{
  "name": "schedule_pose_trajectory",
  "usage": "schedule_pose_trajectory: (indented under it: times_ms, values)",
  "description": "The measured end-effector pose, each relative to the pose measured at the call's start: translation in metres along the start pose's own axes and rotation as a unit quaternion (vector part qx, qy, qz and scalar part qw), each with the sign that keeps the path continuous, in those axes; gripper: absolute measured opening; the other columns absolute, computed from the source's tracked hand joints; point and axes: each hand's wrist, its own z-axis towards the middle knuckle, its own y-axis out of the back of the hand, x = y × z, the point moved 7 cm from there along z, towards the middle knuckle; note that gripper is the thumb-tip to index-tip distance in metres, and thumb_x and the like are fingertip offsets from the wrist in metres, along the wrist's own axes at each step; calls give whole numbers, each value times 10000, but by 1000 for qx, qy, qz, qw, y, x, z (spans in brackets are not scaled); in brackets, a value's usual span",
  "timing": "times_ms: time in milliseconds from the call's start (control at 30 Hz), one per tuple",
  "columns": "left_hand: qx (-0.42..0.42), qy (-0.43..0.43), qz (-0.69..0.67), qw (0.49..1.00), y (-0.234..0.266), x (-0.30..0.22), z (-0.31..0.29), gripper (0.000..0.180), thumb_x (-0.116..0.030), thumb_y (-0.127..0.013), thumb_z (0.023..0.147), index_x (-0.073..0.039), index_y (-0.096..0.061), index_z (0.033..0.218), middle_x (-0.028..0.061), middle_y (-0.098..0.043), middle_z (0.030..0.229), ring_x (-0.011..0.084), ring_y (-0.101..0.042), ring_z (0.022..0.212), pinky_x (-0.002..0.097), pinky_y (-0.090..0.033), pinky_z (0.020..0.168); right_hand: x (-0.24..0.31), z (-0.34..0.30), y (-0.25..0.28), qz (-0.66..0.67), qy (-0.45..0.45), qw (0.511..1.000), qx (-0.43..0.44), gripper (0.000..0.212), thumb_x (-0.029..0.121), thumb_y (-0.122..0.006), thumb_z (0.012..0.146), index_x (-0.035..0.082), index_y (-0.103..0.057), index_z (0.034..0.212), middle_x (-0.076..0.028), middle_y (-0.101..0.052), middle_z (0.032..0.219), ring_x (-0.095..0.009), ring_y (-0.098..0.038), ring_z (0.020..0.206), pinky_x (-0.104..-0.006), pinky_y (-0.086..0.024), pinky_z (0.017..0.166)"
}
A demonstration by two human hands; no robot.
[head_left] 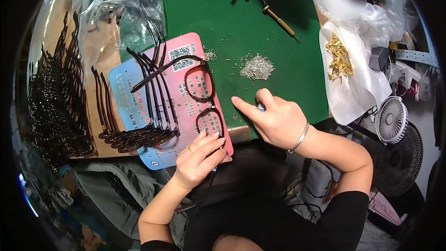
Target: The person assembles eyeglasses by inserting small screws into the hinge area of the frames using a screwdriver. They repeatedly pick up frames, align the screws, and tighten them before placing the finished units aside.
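My left hand [199, 159] is closed on the lower rim of a dark brown pair of glasses [212, 104], which lies at the right side of a pink and blue printed mat [174, 95]. One temple of the glasses stretches out to the left. My right hand [281, 118] is over the green work mat [290, 14], index finger pointing left and the other fingers curled. A small shiny bluish-silver thing shows between them; its kind is mostly hidden. Just beyond that hand lies a pile of tiny silver screws [258, 67], with several scattered around it.
Several dark glasses frames [144, 137] stand in a row on the printed mat's left half. Farther left is a big stack of frames [58, 107]. A screwdriver [281, 22] lies at the back. Gold-coloured small parts [339, 58] sit on white paper, right. Fans [391, 120] stand beyond.
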Motion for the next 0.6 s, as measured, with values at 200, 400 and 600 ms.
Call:
schedule_pose_trajectory:
  times_ms: [200, 400, 600]
  values:
    - [-26, 38, 11, 999, 0, 0, 5, 222, -168, -773, 638, -49, -662, 789, 102, -664, 848, 257, -659, 827, 396, -519, 819, -5, -5, 1, 13, 1, 999, -32, 476, 110, -601, 684, 168, -576, 1156, -85, -479, 840, -187, -522, 504, -295, -463, 435]
    - [-6, 28, 65, 997, -3, -6, 10, 216, -137, -781, 648, -24, -637, 763, 109, -671, 800, 255, -663, 821, 409, -517, 824, -8, -6, 0, 40, -14, 999, -14, 412, 131, -622, 733, 178, -596, 1141, -76, -484, 819, -177, -544, 551, -289, -460, 457]
    - [-10, 33, 81, 996, -5, -5, 12, 241, -124, -797, 613, -42, -657, 790, 72, -670, 786, 227, -657, 761, 395, -527, 777, -12, -7, 1, 66, 1, 998, -9, 419, 137, -619, 735, 174, -588, 1151, -77, -483, 819, -190, -566, 577, -298, -469, 469]
